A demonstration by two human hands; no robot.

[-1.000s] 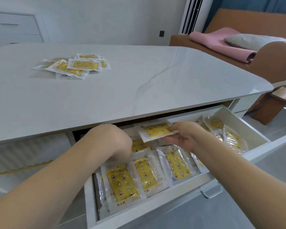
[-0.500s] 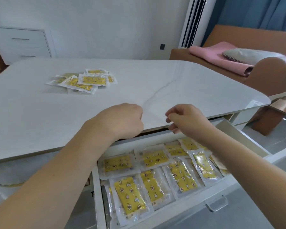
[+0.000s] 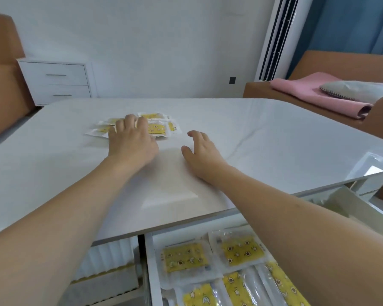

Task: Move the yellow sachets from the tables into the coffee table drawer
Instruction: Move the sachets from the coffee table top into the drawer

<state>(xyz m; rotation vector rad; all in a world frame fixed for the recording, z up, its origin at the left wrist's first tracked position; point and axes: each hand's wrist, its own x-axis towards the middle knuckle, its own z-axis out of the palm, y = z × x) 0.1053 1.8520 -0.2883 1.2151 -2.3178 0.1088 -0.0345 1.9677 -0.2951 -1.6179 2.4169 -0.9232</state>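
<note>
A small pile of yellow sachets (image 3: 158, 128) in clear wrappers lies on the white coffee table (image 3: 252, 138), left of centre. My left hand (image 3: 132, 140) rests flat on the near part of the pile, fingers spread, covering some sachets. My right hand (image 3: 200, 154) hovers open over bare tabletop just right of the pile, holding nothing. Below the table's near edge the open drawer (image 3: 149, 270) holds several yellow sachets (image 3: 185, 257) lying flat; my right forearm hides its right part.
A white two-drawer cabinet (image 3: 58, 81) stands against the far wall at left beside an orange chair (image 3: 2, 85). An orange sofa with a pink blanket (image 3: 314, 96) and a grey cushion sits to the right. A tall white air conditioner (image 3: 276, 38) stands behind.
Both hands left the drawer and reached forward over the tabletop. The right hand let go of its sachet in the drawer. The left hand now lies on the pile.
</note>
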